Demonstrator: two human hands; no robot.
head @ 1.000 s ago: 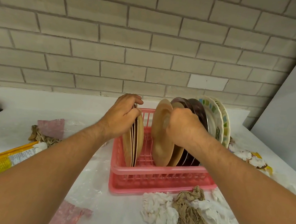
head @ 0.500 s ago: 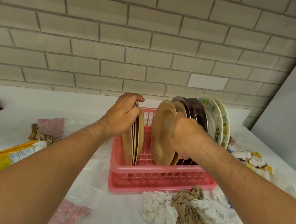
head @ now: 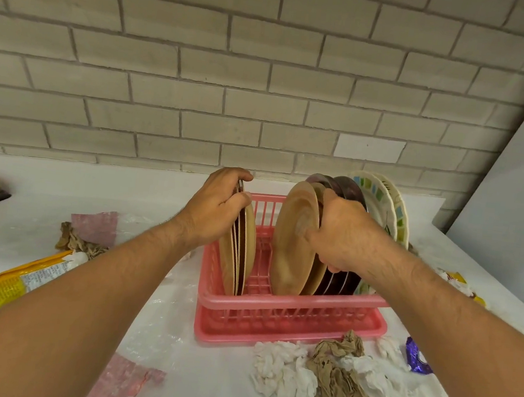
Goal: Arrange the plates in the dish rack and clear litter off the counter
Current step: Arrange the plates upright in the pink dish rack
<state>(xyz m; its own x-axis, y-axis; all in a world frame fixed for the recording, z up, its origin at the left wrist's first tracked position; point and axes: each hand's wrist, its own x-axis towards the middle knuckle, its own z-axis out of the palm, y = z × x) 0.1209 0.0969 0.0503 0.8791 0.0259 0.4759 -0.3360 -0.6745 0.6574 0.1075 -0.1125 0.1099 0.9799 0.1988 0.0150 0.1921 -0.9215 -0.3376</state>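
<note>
Head view: the left hand [head: 217, 208] curls its fingers [head: 240, 175] tight over the rim of a plate stack [head: 244, 248] standing at the left end of the pink dish rack [head: 288, 307] on the table [head: 24, 231]. The right hand [head: 345, 236] grips the tan plates [head: 291, 243] mid-rack. The print on the yellow wrapper [head: 19, 279] is unreadable.

There was one pink rack [head: 288, 307]. Its right side had two tan plates [head: 292, 234], two dark plates [head: 350, 191] and two white plates [head: 375, 199]. The left bunch [head: 245, 245] was too tight to count.
</note>
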